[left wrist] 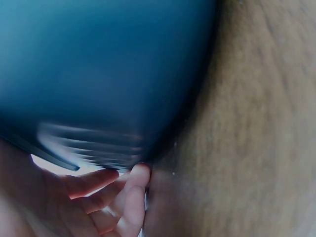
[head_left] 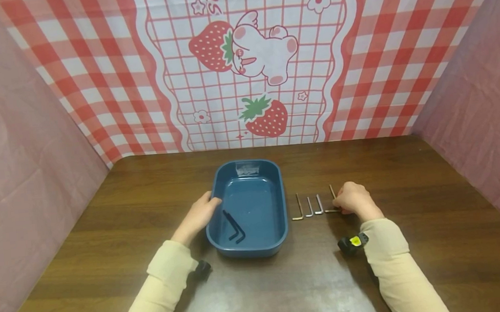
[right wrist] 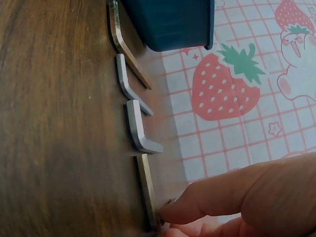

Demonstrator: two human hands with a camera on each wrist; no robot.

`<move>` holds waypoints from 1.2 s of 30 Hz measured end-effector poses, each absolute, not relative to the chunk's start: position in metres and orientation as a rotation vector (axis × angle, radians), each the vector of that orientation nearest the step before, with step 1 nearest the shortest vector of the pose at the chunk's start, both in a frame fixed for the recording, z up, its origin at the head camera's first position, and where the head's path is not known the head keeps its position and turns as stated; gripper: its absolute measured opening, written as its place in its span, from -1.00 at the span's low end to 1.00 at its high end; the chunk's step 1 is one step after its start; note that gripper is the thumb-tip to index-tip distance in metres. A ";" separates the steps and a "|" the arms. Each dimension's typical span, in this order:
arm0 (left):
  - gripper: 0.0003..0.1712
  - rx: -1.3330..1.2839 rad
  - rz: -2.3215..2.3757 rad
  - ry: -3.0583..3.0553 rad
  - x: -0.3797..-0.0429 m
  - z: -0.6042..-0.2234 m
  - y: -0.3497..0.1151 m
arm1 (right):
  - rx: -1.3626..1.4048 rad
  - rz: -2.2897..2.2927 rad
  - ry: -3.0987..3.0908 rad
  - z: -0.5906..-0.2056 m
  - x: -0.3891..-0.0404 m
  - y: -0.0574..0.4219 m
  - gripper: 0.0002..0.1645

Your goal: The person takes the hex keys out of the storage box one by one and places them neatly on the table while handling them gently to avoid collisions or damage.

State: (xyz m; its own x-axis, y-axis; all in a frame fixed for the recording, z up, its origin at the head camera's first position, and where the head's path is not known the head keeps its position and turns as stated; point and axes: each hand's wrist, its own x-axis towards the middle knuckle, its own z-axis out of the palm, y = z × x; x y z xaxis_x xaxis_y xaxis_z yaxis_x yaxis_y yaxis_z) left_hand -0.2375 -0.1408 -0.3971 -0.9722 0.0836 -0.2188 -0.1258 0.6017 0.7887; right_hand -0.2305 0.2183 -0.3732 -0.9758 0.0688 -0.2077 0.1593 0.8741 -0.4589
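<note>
A blue plastic bin [head_left: 257, 251] stands on the table, with two black hex keys [head_left: 234, 226] lying inside at its near left. My left hand [head_left: 199, 213] holds the bin's left side, thumb over the rim and fingers against the outer wall, as the left wrist view also shows. To the right of the bin, my right hand [head_left: 354, 199] pinches a brass-coloured hex key [right wrist: 145, 185] near its bend. Left of that hand, in a row, lie two silver hex keys [right wrist: 136, 126] [head_left: 309, 207] and another brass-coloured hex key [head_left: 299, 207].
The brown wooden table [head_left: 122, 264] bears everything. Behind it hangs a red-and-white checked cloth [head_left: 117, 88] with strawberry prints. Pink fabric [head_left: 22, 169] hangs at both sides.
</note>
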 end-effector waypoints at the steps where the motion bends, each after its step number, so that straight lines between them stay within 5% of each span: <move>1: -0.38 -0.037 1.308 2.597 -0.238 -0.397 -0.141 | 0.175 -0.712 2.869 -0.372 -0.230 0.218 -0.81; 10: -0.37 -0.014 1.315 2.605 -0.238 -0.398 -0.141 | 0.054 -0.659 3.036 -0.353 -0.225 0.206 -0.62; 15: -0.38 -0.015 1.314 2.609 -0.238 -0.397 -0.141 | 0.011 -0.689 3.096 -0.341 -0.219 0.193 -0.79; 36: -0.38 -0.029 1.319 2.601 -0.236 -0.396 -0.141 | -0.251 -0.819 3.297 -0.331 -0.196 0.130 -0.84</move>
State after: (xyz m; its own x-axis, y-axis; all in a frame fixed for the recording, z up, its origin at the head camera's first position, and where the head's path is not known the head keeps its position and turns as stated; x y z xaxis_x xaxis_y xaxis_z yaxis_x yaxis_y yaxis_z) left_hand -0.2365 -0.1412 -0.3957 -0.9745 0.0838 -0.2082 -0.1184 0.5961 0.7942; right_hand -0.1960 0.1301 -0.3312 -0.9544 -0.0771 0.2885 -0.2032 0.8758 -0.4379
